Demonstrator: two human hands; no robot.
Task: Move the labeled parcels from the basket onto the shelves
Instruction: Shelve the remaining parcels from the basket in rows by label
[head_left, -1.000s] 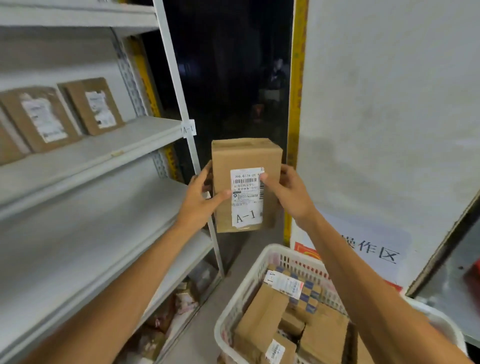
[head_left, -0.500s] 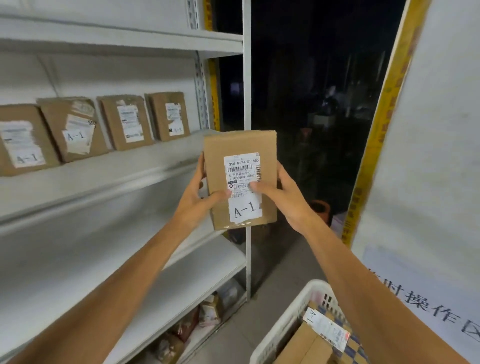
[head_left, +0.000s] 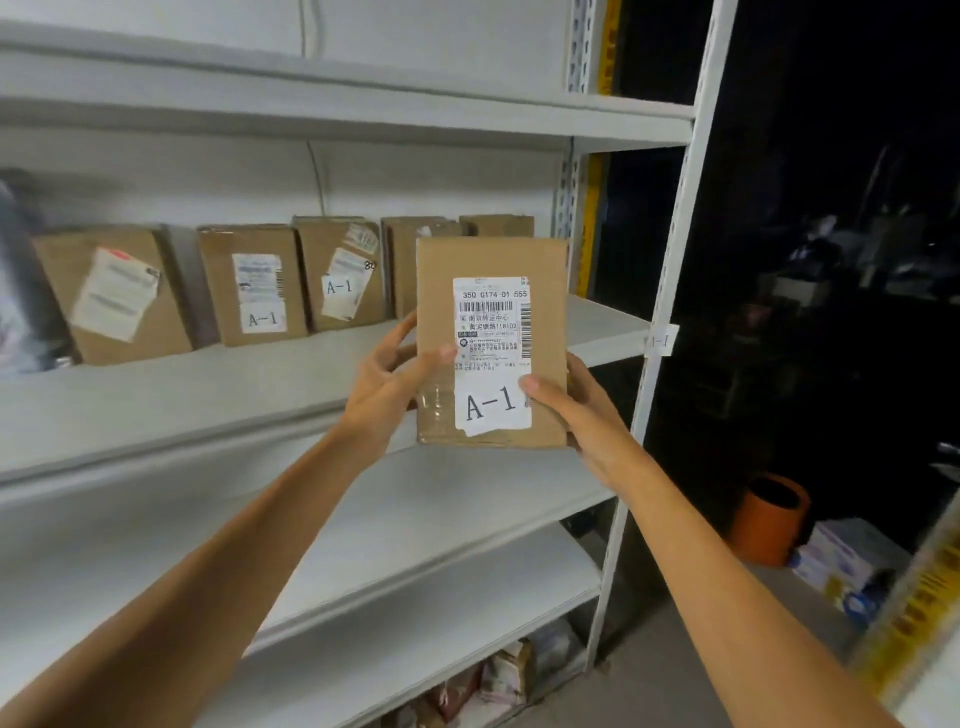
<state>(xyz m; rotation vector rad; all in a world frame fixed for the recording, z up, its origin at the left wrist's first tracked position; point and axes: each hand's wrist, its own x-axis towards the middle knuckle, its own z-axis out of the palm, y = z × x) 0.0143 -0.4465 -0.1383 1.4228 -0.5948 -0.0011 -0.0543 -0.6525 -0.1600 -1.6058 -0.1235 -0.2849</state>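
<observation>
Cardboard A-1 parcel, being held upright in front of the A-1 shelf, near shelved parcels. Pinching its lower sides with left hand and right hand, thumbs on front. Seeming light and stiff; gripping opposite edges, avoiding slick tape.

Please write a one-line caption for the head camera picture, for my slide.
Left hand and right hand hold a parcel labelled A-1 before the shelf with other parcels.

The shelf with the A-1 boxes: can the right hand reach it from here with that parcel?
Probably yes. The right hand and left hand hold the parcel just in front of the shelf, whose bare right end, beside the standing boxes, seems unobstructed.
</observation>
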